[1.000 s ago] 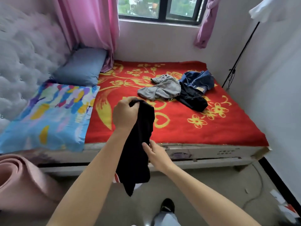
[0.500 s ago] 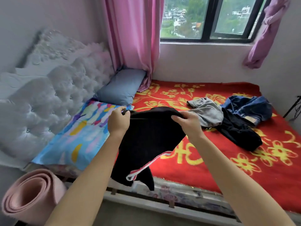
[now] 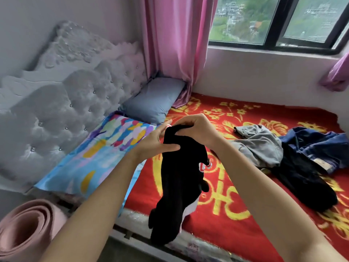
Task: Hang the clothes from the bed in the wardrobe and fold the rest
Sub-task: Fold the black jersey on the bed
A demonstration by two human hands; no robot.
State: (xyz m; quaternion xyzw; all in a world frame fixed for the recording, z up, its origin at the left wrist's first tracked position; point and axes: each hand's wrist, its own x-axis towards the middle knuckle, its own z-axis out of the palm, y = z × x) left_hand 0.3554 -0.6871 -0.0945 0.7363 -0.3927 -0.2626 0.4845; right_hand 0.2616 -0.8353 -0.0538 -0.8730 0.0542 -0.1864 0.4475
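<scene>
At the lower left a rolled pink mat [image 3: 24, 227] lies on the floor beside the near edge of the bed [image 3: 192, 246]. Both bare forearms reach up from the bottom of the view and meet over the bed's near edge.

The black garment [image 3: 177, 186] hangs from the two hands, bunched at the top. It falls in a long fold whose lowest part reaches down in front of the bed's near edge. A bit of red-and-white trim shows on its right side.

The left hand [image 3: 154, 140] pinches the cloth: its thumb lies across the front and its fingers [image 3: 167, 124] run up behind, close together. The right hand [image 3: 196, 131] grips the garment's top, its fingers [image 3: 182, 124] curled down over the bunched cloth. The two hands are touching or nearly so.

A red blanket [image 3: 236, 220] with a yellow pattern covers the bed. Towards its right edge lies a heap: a dark garment [image 3: 302, 178] nearest, a grey garment [image 3: 260, 146] to its left and jeans [image 3: 321, 144] behind it, all touching.

At the head end, on the left, a bright patterned pillow [image 3: 98, 154] lies by the near edge. A blue-grey pillow [image 3: 154, 97] sits in the far corner. Both lie against the tufted headboard [image 3: 56, 103].

A pink curtain [image 3: 173, 44] hangs down to the far corner beside the window [image 3: 283, 19].
</scene>
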